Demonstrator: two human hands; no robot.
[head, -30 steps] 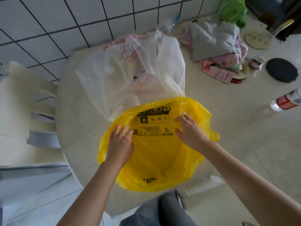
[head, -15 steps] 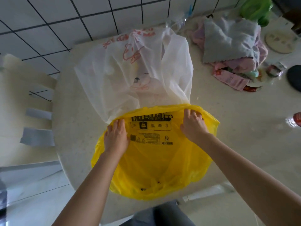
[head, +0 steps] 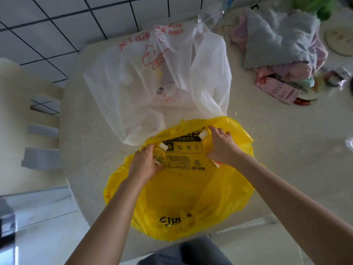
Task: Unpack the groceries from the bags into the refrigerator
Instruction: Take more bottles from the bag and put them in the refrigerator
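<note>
Both hands now lifted, each hand's fingers wrapped round a white-capped bottle (head: 203, 135), above yellow bag (head: 177, 190)

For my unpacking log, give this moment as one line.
stage: unpacking | left hand: gripping bottle in yellow bag | right hand: gripping bottle | white bag: untouched, behind

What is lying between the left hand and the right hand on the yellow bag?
In the head view, between the left hand and right hand lies only the yellow bag, its black printed panel facing up.

Front bag (head: 177, 192) on table (head: 267, 142), 2nd bag (head: 156, 77) behind, cloths (head: 277, 41) far right
</note>
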